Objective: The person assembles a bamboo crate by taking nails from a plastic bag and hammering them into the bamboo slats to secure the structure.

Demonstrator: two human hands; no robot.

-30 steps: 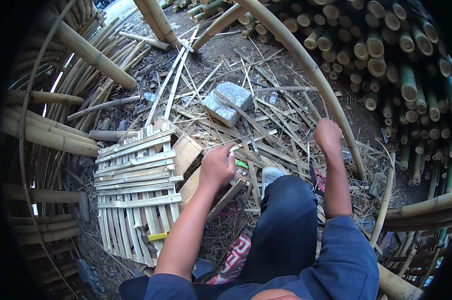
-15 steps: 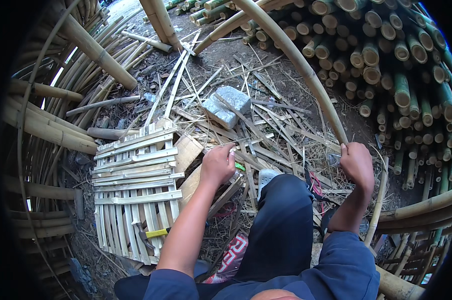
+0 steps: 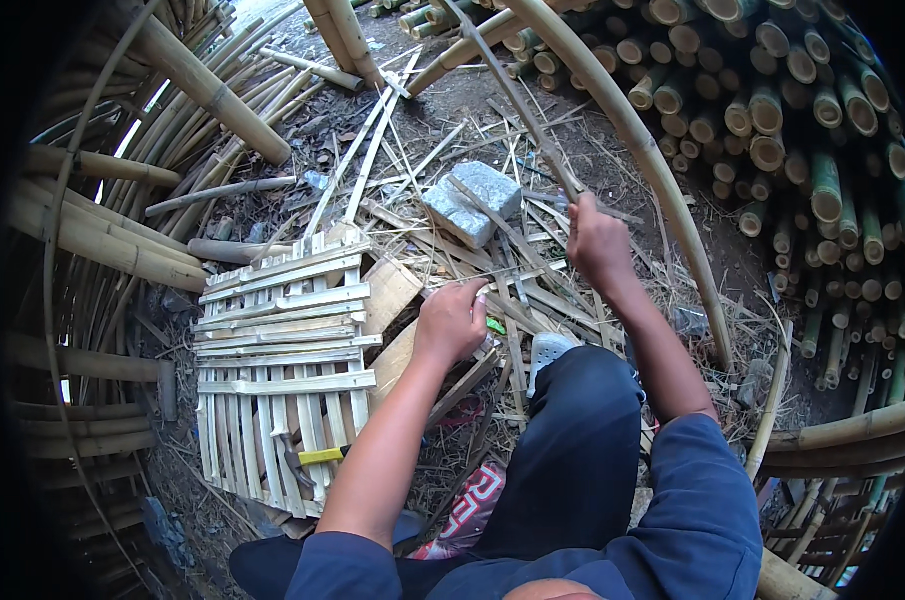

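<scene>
My right hand [image 3: 601, 245] is raised over the middle of the ground, its fingers wrapped round the near end of a long, thin bamboo strip [image 3: 521, 100] that runs up and away to the left. Closer to me, my left hand [image 3: 453, 322] is closed with thumb and fingers together; what it pinches is too small to make out. To its left lies a slatted panel of split bamboo [image 3: 285, 340] on the ground. A hammer [image 3: 321, 455] with a yellow part on its handle rests on the panel, partly hidden by my left forearm.
A grey stone block [image 3: 478, 205] sits among scattered bamboo offcuts ahead. A thick bamboo pole [image 3: 663, 165] slants down to the right of my right hand. Stacked cut bamboo [image 3: 763, 120] fills the far right; bamboo poles [image 3: 103, 250] line the left.
My right hand has moved left and away from the thick pole's lower end, and a thin bamboo strip now shows in it. My left hand stays almost in place. The view has shifted slightly.
</scene>
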